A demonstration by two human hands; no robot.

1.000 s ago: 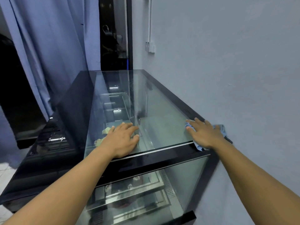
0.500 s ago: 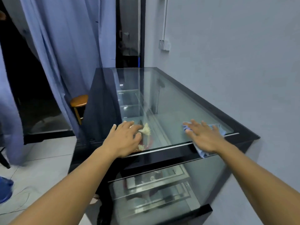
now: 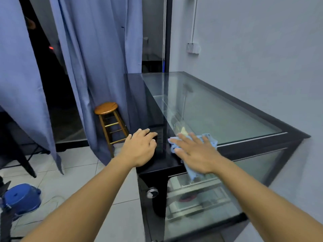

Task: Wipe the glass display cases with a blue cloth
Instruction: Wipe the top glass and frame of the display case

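A black-framed glass display case [image 3: 218,110] stands against the grey wall, its glass top running away from me. My right hand [image 3: 195,152] lies flat with straight fingers on a blue cloth [image 3: 192,172], pressing it on the near left part of the top; one end of the cloth hangs over the front edge. My left hand [image 3: 139,149] rests palm-down on the black left strip of the case top, fingers lightly bent, holding nothing. Through the front glass I see shelves with small items.
A wooden stool [image 3: 109,123] stands left of the case in front of blue curtains [image 3: 97,67]. A blue pot-like object [image 3: 21,198] and cables lie on the tiled floor at lower left. The wall [image 3: 262,58] runs close along the case's right side.
My right hand has slid the blue cloth leftward across the glass, from the right edge to the near left. My left hand shifted left onto the black strip, and my view turned left.
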